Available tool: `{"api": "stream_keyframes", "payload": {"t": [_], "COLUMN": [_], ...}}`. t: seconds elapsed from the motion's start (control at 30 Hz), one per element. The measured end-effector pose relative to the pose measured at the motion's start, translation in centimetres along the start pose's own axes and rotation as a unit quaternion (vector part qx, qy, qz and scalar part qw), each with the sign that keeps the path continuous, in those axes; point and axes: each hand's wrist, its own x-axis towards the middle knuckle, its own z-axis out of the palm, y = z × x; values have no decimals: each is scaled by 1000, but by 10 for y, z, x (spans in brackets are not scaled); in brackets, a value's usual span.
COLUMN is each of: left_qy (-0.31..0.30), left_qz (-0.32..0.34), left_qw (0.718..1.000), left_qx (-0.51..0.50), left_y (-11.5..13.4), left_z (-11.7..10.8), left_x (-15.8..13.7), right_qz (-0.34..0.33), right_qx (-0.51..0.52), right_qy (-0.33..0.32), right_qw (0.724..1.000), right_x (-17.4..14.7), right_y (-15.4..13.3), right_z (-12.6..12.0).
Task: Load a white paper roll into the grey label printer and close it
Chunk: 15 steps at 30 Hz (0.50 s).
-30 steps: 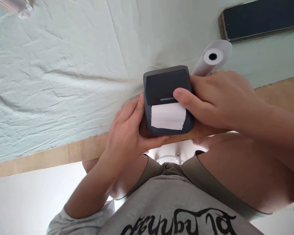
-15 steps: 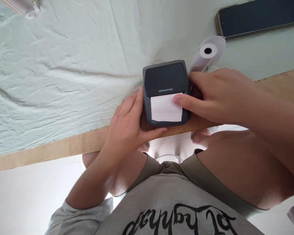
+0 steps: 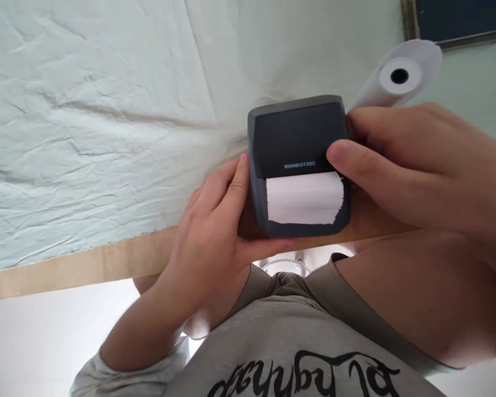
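Note:
A dark grey label printer marked NIIMBOT stands at the table's front edge, tilted slightly. A short strip of white paper with a ragged edge comes out below its lid. My left hand grips the printer's left side, its thumb along the front bottom edge. On the other side, my right hand is closed on the printer, with the thumb on the lid's right edge; its other fingers are partly hidden. A white paper roll with a black core lies just behind my right hand.
A pale green cloth with wrinkles covers the table, whose wooden edge runs along the front. At the top right lies a dark flat device, probably a phone, cut off by the frame. My legs are below the table edge.
The printer looks larger, closer to the camera and further right. My right thumb has moved from the paper strip up onto the lid's right edge. The strip now curls more.

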Motion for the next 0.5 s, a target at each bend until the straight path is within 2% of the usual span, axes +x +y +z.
{"api": "stream_keyframes", "payload": {"t": [0.13,0.33,0.5], "left_qy": [56,3,-24], "left_qz": [30,-3,7], "left_qw": [998,1000,1000], "left_qx": [-4,1,5], "left_y": [3,5,-3], "left_z": [3,1,2], "left_x": [3,3,-1], "right_qz": [-14,16,-3], "right_qx": [-11,-35,-37], "right_qy": [0,13,143], "right_qw": [1000,999,989], "right_x": [4,2,-9], "right_y": [1,1,-2], "right_z": [1,-3,1]}}
